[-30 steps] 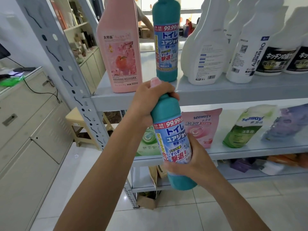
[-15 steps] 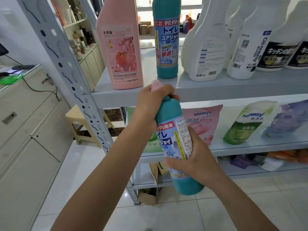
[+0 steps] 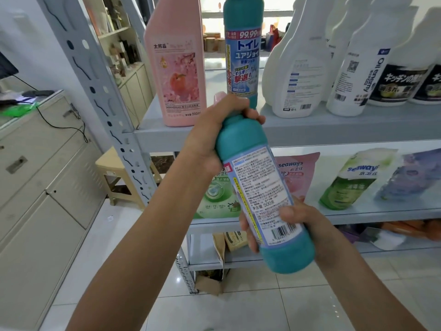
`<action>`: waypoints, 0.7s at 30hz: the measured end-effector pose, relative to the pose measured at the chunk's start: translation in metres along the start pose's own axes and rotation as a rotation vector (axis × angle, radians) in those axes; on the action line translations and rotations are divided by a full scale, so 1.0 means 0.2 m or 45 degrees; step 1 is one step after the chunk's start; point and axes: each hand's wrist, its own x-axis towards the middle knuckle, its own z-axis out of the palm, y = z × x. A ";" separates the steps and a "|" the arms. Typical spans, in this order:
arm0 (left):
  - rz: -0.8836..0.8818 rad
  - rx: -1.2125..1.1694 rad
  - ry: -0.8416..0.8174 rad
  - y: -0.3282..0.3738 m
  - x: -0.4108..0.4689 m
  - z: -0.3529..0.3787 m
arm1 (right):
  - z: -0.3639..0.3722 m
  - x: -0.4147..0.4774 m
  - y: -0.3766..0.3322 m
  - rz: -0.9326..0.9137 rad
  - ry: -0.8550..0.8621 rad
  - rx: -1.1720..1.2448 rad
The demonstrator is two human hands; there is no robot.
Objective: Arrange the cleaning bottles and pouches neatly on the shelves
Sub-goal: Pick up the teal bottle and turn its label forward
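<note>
Holding tilted teal plastic bottle (image 3: 260, 187) mid-air before grey top shelf (image 3: 334, 126): left hand (image 3: 214, 134) wrapped round neck, right hand (image 3: 307, 224) clasping lower body. Risk: lifted carelessly, base clips upright matching teal bottle (image 3: 243, 51) or pink rectangular bottle (image 3: 176, 68), toppling it; back label ends facing outward.

My left hand (image 3: 214, 134) hides most of the cap of the tilted teal plastic bottle (image 3: 243, 144); its label's fine print is too small to read. At twelve and one o'clock, the upright teal shelf bottle (image 3: 243, 56) and white plastic spray bottles (image 3: 298, 75) are cut off at the top
</note>
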 end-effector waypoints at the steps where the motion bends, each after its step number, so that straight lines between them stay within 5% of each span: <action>1: -0.032 0.001 0.040 0.00 0.00 0.00 | 0.01 0.00 0.01 -0.005 0.037 0.010; 7: -0.137 0.166 0.301 -0.03 0.00 -0.03 | 0.12 0.03 0.03 0.060 0.598 -0.553; 12: -0.212 0.140 0.357 -0.06 0.01 -0.06 | 0.19 0.03 0.03 0.078 0.827 -0.812; 16: -0.249 0.088 0.261 -0.06 0.03 -0.06 | 0.12 -0.01 -0.02 0.190 0.658 -0.478; 21: -0.350 -0.135 0.054 -0.12 0.04 -0.04 | 0.05 -0.02 0.05 0.084 0.000 0.431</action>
